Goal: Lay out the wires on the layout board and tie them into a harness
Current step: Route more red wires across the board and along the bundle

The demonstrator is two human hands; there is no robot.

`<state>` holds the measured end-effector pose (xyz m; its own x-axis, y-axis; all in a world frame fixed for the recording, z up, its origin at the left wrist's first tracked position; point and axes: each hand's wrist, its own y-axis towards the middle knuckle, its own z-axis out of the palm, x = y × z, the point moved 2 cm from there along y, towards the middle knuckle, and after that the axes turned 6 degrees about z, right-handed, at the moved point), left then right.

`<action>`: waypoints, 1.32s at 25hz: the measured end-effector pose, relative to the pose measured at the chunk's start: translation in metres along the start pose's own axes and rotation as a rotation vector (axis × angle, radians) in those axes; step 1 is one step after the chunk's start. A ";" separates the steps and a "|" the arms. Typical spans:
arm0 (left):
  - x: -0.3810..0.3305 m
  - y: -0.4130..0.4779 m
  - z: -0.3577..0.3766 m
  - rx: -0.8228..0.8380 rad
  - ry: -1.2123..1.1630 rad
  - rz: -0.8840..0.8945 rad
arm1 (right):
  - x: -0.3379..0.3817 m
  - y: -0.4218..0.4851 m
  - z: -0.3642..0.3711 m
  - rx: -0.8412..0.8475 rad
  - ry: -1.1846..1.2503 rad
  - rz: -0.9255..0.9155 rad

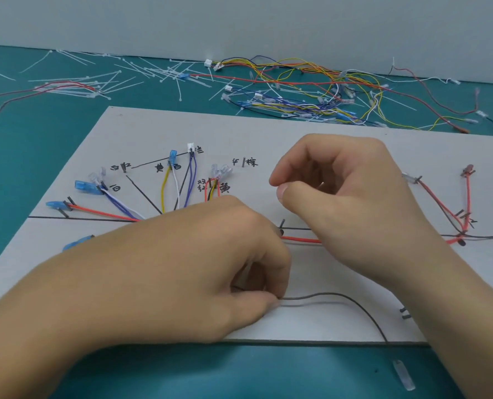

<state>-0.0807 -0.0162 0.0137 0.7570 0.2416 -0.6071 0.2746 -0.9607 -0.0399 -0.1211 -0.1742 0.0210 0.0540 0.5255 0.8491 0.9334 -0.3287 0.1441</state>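
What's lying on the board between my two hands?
In the head view, an orange wire runs between the left hand and right hand.

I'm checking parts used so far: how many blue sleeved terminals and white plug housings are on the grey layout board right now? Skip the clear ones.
Blue plastic-sleeved terminals: 4, one partly hidden by the left hand
White plastic plug housings: 1
Total: 5

Left hand [210, 263] low, fingertips pinched; right hand [346, 191] raised, fingers curled.
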 end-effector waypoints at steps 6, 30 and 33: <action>0.003 -0.001 -0.013 0.053 0.040 0.110 | 0.001 0.001 -0.005 -0.033 0.032 -0.005; 0.041 -0.029 -0.041 -0.007 -0.082 0.169 | 0.005 0.001 -0.006 0.097 0.125 -0.010; 0.027 -0.023 -0.026 -0.023 0.015 0.148 | 0.003 0.008 -0.018 -0.020 0.261 0.023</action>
<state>-0.0508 0.0162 0.0189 0.7991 0.0994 -0.5929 0.1724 -0.9827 0.0676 -0.1199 -0.1893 0.0341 -0.0208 0.2984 0.9542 0.9254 -0.3554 0.1314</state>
